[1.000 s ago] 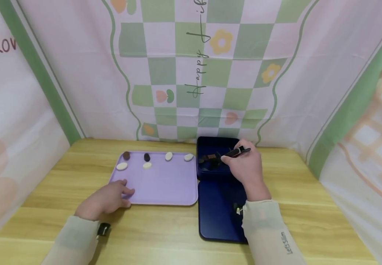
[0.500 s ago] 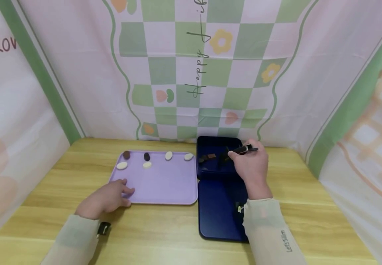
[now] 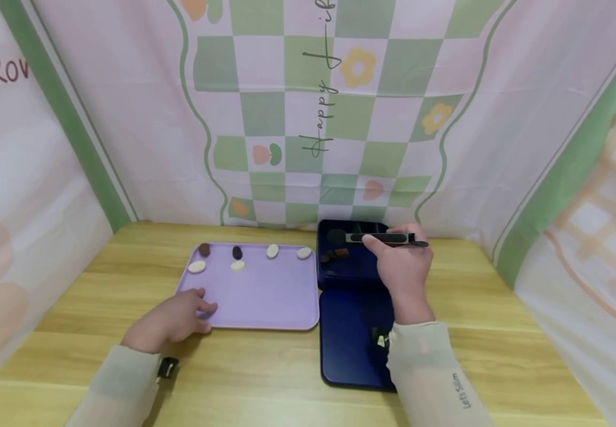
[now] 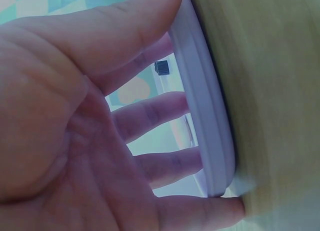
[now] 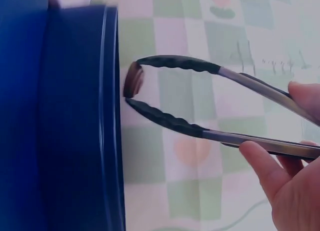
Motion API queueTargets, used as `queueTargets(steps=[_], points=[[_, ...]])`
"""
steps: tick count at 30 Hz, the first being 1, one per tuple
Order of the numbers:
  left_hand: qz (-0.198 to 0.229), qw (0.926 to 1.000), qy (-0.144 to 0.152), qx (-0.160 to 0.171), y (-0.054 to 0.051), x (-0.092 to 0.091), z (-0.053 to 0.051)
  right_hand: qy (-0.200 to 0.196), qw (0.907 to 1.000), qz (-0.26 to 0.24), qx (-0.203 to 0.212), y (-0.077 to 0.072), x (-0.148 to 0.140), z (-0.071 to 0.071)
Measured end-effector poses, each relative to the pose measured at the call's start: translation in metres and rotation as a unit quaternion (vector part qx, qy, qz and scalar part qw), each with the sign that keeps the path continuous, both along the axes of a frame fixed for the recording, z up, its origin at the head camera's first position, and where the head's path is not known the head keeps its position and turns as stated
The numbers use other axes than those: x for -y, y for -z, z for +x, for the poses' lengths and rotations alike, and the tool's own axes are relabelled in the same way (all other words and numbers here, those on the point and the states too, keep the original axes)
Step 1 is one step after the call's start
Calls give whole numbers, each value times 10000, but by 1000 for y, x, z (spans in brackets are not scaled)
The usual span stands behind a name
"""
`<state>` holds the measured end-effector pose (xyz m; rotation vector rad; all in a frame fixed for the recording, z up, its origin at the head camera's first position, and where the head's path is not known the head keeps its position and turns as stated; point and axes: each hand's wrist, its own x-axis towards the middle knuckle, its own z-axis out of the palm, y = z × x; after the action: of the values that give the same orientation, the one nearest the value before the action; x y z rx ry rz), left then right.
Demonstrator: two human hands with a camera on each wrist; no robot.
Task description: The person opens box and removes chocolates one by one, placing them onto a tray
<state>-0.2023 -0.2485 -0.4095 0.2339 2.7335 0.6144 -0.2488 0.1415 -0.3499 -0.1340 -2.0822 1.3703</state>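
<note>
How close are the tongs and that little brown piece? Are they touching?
Touching. The right wrist view shows it: the tongs have one dark tip against each end of the brown piece.

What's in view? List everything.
Flat rectangular tray: 1, purple, left
Rounded pieces: 4 white, 2 dark, on tray
Open rectangular box: 1, navy, right
Flat rectangular panel: 1, navy, before box
Small pieces: uncounted, dark, in box
Metal tongs: 1, silver-black, over box
Small chunk: 1, brown, in tongs
Small devices: 2, black, foreground
Wooden table: 1, yellowish, underneath
Printed fabric: uncounted, multicoloured, around
Sleeves: 2, pale, foreground
Left hand: 1, on tray
Right hand: 1, holding tongs
</note>
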Motion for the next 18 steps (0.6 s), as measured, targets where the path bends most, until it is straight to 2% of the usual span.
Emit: queueTargets(steps=[5,10,18], points=[[-10,10000,-42,10,0,0,0,-527,9978,-3,-409,-4,31,8],[21,10000,-45,-14,-2,-1,-1,-1067,9911,499,-620,-1,63,11],[117,9999,-81,-63,-1,-2,1,-1448,9869,709,113,8,99,1]])
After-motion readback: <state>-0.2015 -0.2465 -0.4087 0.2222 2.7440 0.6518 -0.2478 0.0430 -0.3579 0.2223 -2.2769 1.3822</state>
